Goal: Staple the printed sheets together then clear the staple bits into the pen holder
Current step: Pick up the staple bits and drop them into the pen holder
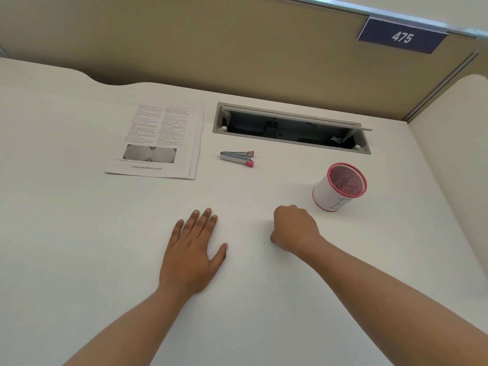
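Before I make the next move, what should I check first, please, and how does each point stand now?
1. Printed sheets squared up: not ok, edges offset.
2. Sheets already stapled: cannot tell.
3. Stapler free: ok, no hand touches it.
4. Pen holder upright, mouth open: ok.
5. Left hand empty: ok, flat on the desk.
6. Right hand empty: cannot tell, its grip is curled, palm hidden.

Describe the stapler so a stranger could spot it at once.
Find the open cable hatch sunk in the white desk. Just in front of its left end, right of the printed sheets, lies the stapler. It alone is small and silver with pink tips, lying open in a narrow V.
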Available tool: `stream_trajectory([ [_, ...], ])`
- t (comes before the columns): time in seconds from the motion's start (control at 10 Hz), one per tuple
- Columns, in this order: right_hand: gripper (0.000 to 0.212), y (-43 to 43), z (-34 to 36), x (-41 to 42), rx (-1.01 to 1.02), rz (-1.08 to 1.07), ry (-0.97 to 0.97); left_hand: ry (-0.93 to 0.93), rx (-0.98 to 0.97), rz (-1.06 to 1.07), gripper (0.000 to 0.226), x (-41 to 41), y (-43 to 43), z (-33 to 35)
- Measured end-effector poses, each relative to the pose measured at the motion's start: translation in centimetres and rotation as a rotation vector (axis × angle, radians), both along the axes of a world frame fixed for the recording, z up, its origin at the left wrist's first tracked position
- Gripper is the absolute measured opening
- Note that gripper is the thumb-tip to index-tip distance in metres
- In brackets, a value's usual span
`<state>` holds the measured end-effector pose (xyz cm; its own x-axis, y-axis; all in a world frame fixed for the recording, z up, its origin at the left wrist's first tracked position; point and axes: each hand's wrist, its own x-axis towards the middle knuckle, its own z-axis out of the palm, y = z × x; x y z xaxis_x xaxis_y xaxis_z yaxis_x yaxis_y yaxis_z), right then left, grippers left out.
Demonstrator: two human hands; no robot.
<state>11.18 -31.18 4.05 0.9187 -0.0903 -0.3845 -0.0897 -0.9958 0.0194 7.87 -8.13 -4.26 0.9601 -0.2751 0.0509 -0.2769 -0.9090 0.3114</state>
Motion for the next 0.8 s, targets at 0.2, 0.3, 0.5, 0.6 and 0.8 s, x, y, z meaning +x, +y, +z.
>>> stream_trajectory([
  [0.2, 0.032, 0.2, -0.4, -0.3, -0.002, -0.013, 0.009, -0.004, -0.010, -0.002, 0.068, 0.0, 0.0, -0.1],
  [0.3, 0.031, -0.2, -0.5, -0.3, 0.057, -0.069, 0.022, -0.004, -0.012, -0.001, 0.068, 0.0, 0.0, 0.0],
  [0.5, 0.027, -3.1, 1.9, 0.0, 0.516, -0.428, -0.029, -0.006, -0.008, -0.002, 0.068, 0.0, 0.0, -0.1],
  [0.6, 0.021, -4.6, 5.3, 0.0, 0.774, -0.552, -0.128, -0.009, -0.015, -0.004, 0.068, 0.0, 0.0, -0.2],
  [0.8, 0.026, -11.4, 11.1, 2.6, 0.662, -0.678, -0.403, -0.018, -0.010, -0.003, 0.068, -0.1, 0.0, -0.2],
])
